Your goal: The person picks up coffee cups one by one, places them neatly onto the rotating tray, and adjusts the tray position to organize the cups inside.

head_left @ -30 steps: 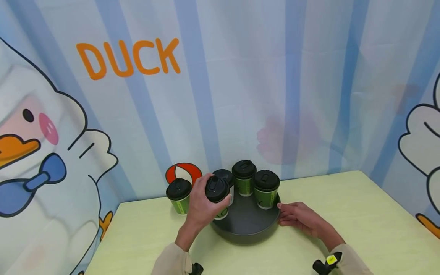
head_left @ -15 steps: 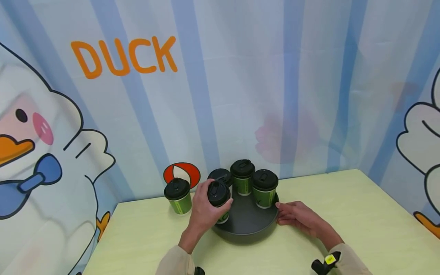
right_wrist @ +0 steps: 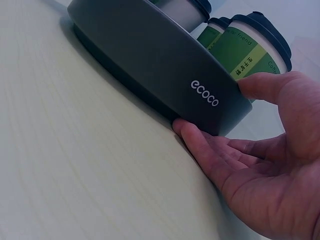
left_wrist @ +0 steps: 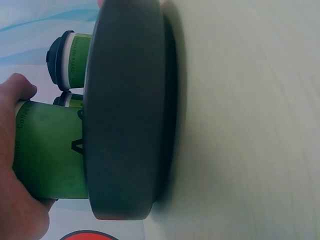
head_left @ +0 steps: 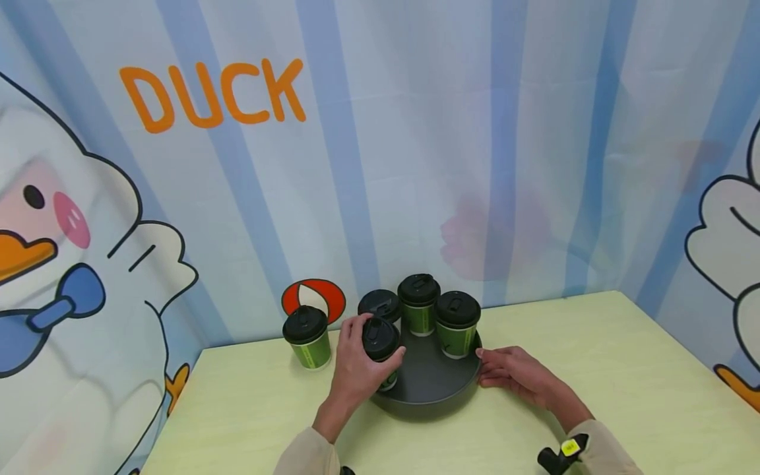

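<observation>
My left hand (head_left: 354, 373) grips a green paper coffee cup (head_left: 380, 340) with a black lid, thumb and fingers round its sides. The cup stands upright at the left edge of a round dark grey tray (head_left: 430, 379); in the left wrist view, the tray's wall hides the cup's base (left_wrist: 52, 155). My right hand (head_left: 519, 377) pinches the tray's right edge, thumb at the rim and fingers low on its wall (right_wrist: 165, 65). Behind the held cup, also on the tray, are a partly hidden cup (head_left: 380, 303), a back cup (head_left: 419, 316) and a right cup (head_left: 457, 340).
Another lidded green cup (head_left: 311, 351) stands on the pale yellow table (head_left: 237, 409), left of the tray. A printed curtain (head_left: 410, 165) with duck drawings hangs close behind the table and along both sides.
My left hand has shifted slightly right and toward me with the cup, uncovering more of the cup behind. My right hand stays at the tray's edge. The view has shifted a little.
</observation>
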### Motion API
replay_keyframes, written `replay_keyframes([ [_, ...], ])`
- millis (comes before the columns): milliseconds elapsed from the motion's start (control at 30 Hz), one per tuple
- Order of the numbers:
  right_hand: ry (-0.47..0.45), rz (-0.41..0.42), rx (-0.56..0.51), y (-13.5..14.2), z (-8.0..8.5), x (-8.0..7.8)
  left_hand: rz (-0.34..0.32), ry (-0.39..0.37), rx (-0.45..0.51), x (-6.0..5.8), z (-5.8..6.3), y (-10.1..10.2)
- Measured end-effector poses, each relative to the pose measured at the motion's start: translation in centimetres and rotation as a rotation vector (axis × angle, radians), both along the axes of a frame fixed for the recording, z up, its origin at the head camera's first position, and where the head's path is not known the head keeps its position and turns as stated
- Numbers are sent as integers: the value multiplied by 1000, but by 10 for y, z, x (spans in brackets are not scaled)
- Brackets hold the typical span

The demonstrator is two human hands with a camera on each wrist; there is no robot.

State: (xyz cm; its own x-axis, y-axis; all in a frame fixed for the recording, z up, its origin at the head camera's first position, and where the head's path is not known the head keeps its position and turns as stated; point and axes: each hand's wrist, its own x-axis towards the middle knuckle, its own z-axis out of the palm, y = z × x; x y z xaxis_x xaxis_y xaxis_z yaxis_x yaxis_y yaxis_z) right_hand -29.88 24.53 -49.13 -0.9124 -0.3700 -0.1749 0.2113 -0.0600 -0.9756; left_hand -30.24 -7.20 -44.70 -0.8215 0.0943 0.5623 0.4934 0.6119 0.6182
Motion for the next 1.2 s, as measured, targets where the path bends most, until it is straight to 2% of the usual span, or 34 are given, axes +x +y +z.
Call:
replay_keyframes([
  [700,-4,-7,-1,0,-1,0,15,-10,-23,7,-7,2],
  [967,-3,-9,-1,-1,-1,0,46,-40,-41,7,-6,2],
  [1100,-5,-3,-4,0,-1,0,38,-63,9,9,-4,-2],
  [1200,-5,3,-5,0,-1,0,9,-69,112,9,-2,-8],
])
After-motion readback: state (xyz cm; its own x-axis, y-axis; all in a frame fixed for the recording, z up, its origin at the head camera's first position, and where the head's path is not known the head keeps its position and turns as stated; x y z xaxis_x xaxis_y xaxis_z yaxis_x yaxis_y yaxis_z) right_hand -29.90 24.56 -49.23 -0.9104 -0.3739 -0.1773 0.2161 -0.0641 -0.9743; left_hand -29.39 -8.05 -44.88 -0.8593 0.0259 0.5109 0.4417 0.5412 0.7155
